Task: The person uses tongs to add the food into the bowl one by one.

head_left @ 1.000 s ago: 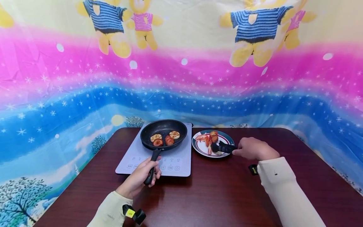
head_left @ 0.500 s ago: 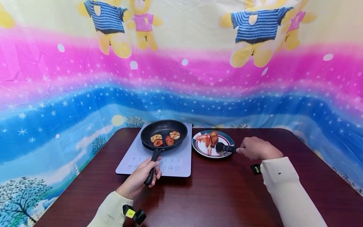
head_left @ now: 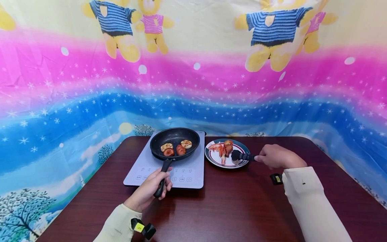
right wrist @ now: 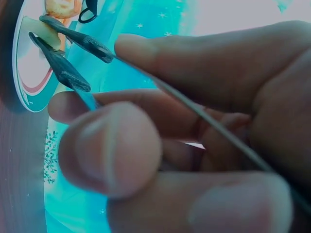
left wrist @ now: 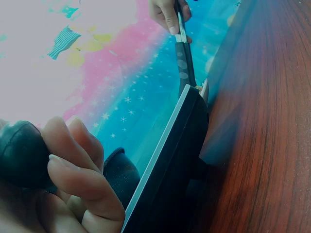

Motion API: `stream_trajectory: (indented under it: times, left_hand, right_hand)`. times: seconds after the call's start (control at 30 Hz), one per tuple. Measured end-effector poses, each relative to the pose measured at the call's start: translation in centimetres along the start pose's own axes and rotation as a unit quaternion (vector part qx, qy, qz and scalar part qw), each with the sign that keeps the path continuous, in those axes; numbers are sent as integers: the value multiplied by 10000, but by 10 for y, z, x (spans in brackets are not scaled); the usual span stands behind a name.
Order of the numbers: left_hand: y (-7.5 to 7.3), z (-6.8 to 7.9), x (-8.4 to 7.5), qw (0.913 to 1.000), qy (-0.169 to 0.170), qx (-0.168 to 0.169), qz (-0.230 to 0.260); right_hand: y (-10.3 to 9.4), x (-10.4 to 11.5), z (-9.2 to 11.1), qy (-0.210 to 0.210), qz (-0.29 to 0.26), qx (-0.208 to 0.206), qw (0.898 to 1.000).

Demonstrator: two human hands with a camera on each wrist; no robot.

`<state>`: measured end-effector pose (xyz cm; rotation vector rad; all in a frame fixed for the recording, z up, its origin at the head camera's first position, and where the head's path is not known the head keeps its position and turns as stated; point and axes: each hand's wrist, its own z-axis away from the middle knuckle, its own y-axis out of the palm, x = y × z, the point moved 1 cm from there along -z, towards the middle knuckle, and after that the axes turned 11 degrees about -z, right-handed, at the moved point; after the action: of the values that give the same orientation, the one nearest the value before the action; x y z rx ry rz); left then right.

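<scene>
My left hand [head_left: 154,185] grips the black handle of a frying pan [head_left: 157,136], fingers curled around it. Two pale browned slices and two reddish-brown pieces of food [head_left: 180,150] lie in the pan. To the right, my right hand [head_left: 279,157] holds black-tipped tongs [head_left: 245,156] low over the right side of a plate [head_left: 211,160]. On that plate are a reddish shrimp [head_left: 215,147] and browned food pieces [head_left: 228,149]. In the right wrist view, the tongs' tips stand either side of a pale piece of food [right wrist: 41,33]; whether they squeeze it I cannot tell.
The pan rests on a white induction cooker [head_left: 193,181] with touch buttons along its front. A dark red-brown wooden table [head_left: 217,215] carries everything. Behind it hangs a patterned cloth [head_left: 193,90] with bears and snowflakes.
My right hand has drawn a little to the right, and the tongs' tips have shifted away from the browned pieces toward the plate's right rim. The left hand and the pan have stayed put.
</scene>
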<state>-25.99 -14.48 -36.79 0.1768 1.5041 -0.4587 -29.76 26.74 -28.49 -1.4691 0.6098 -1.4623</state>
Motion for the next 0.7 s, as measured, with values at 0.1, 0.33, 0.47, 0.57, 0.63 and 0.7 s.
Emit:
stream_trajectory:
  times: [0.1, 0.33, 0.47, 0.57, 0.63, 0.7]
  left_hand:
    - [0, 0, 0, 10000, 3, -16, -20]
    - [0, 0, 0, 10000, -5, -41, -71]
    - [0, 0, 0, 10000, -16, -42, -75]
    - [0, 0, 1, 10000, -7, -33, -54]
    - [0, 0, 1, 10000, -14, -32, -45]
    - [0, 0, 1, 10000, -24, -36, -41]
  right_hand:
    - [-1, 0, -1, -20, -100, -25, 9999]
    - [-2, 0, -3, -36, -352, -268, 9990]
    - [-2, -2, -6, 10, -568, -356, 9977]
    - [-2, -3, -9, -104, -727, -513, 9960]
    - [-2, -1, -10, -222, -795, -629, 9946]
    - [0, 2, -12, -384, -891, -713, 9927]
